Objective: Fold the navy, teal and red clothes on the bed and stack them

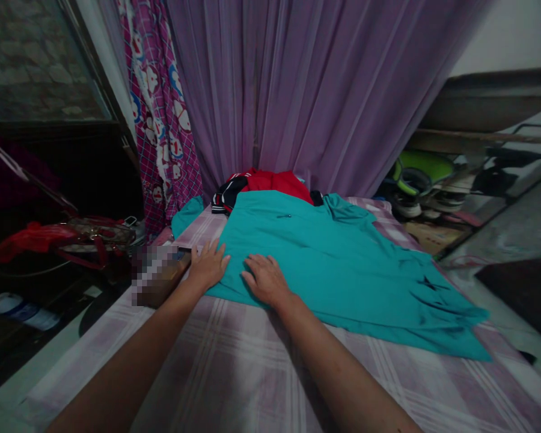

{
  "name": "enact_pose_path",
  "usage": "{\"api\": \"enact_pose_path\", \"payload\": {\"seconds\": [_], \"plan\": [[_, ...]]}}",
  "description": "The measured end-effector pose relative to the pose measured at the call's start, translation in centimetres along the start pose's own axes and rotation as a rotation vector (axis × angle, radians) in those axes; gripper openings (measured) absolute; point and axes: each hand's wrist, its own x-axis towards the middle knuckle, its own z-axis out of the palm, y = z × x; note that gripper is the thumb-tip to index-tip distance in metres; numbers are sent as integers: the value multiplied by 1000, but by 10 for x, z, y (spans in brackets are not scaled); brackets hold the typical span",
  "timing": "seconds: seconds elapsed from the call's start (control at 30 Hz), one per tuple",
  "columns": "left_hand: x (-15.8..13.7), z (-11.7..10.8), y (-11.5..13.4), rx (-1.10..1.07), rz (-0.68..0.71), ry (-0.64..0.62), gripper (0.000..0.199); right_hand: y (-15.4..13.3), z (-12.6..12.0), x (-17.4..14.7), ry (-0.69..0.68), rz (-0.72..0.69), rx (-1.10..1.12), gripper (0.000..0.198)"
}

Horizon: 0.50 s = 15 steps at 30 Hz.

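Both hands lie open and flat, palms down, on the near left edge of the teal shirt [324, 252]: left hand [208, 264] at its corner, right hand [265, 280] just beside. Shirt spreads across the bed [234, 367], running away rightward.

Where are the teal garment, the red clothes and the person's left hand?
Teal garment [324, 252]: head view, middle of the spread cloth.
Red clothes [275, 180]: head view, top of the pile behind it.
Left hand [207, 266]: head view, back of the hand.
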Motion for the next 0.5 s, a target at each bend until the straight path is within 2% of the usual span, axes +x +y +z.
{"api": "enact_pose_path", "payload": {"seconds": [0.1,0.17,0.27,0.5], "plan": [[3,-1,17,-22,56,61,58,26,-11,-5,-37,38,-105,51],[3,5,29,-42,99,26,60,49,-17,-10,-95,72,-187,55],[1,14,36,-44,103,-5,62,93,-27,-28,-146,210,-292,61],[2,17,29,-28,123,-1,63,198,-63,-130,-85,414,-417,58]]}}
